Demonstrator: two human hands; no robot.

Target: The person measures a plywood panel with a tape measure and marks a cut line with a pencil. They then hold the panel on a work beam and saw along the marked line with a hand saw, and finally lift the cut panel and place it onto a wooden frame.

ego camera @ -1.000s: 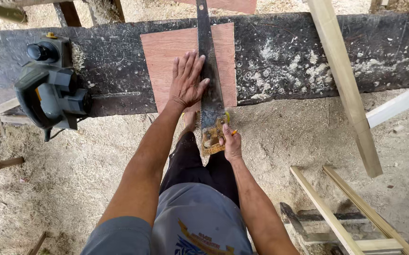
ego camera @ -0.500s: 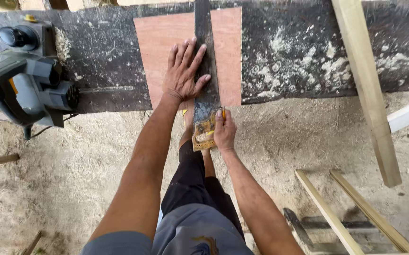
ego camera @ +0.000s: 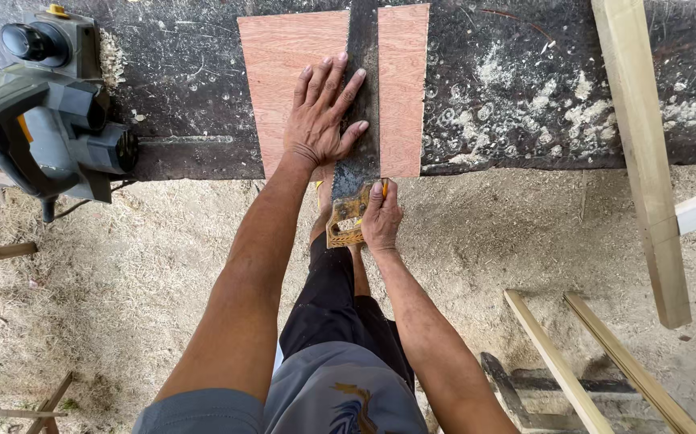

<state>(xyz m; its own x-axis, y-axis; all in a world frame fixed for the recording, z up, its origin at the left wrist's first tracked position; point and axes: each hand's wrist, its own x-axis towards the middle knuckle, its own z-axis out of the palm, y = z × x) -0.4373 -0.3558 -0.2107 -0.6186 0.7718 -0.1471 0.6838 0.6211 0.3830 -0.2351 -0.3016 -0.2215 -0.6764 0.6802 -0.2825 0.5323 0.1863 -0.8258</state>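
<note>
A reddish plywood panel [ego camera: 283, 64] lies on a dark, dusty workbench [ego camera: 525, 80]. Across the panel rests a handsaw with a dark blade [ego camera: 362, 40], its worn yellow handle [ego camera: 344, 227] hanging over the near edge. My left hand [ego camera: 324, 112] is spread flat on the panel, fingertips touching the blade's left side. My right hand [ego camera: 381, 221] is beside the handle at the bench's edge and holds an orange pencil [ego camera: 384, 189] whose tip meets the panel's near edge right of the blade.
A grey and black electric planer [ego camera: 50, 120] sits at the bench's left end. A pale wooden batten [ego camera: 641, 161] slants across the bench on the right. Wooden slats [ego camera: 557, 362] lie on the sawdust-covered ground at the lower right.
My right hand has moved up to the panel's near edge with the pencil. My left hand stays flat on the panel. The view has drawn closer to the bench.
</note>
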